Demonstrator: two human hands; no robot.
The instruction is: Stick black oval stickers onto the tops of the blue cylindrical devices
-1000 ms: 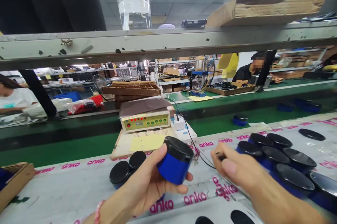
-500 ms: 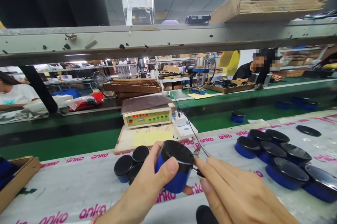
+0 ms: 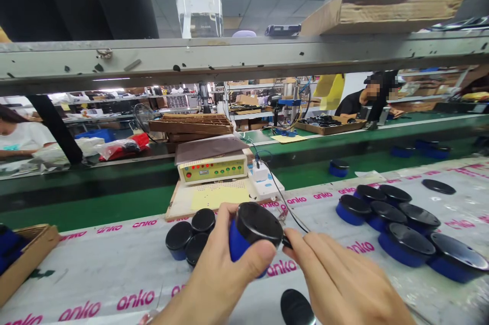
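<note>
A round blue case with a glossy black top (image 3: 260,222) is tilted in my left hand (image 3: 225,264), thumb across its front and fingers behind. My right hand (image 3: 336,269) is closed at the case's right side, pinching a small black plug or cable end (image 3: 286,241) against it; the exact contact is hidden by the fingers. Just left of my left hand stand three similar blue and black cases (image 3: 179,238). Below my hands lies a dark oval piece (image 3: 297,307) on the printed sheet.
Several blue and black cases (image 3: 407,243) stand at the right, near a flat black disc (image 3: 438,186). Ahead are a tester box (image 3: 214,167) and a white power strip (image 3: 267,187) with a cable. A cardboard box (image 3: 34,259) is at left; a shelf (image 3: 229,55) crosses overhead.
The held case has turned and tilted slightly, and my left thumb has slid right across its front. My right hand stays at its side. The view has shifted a little.
</note>
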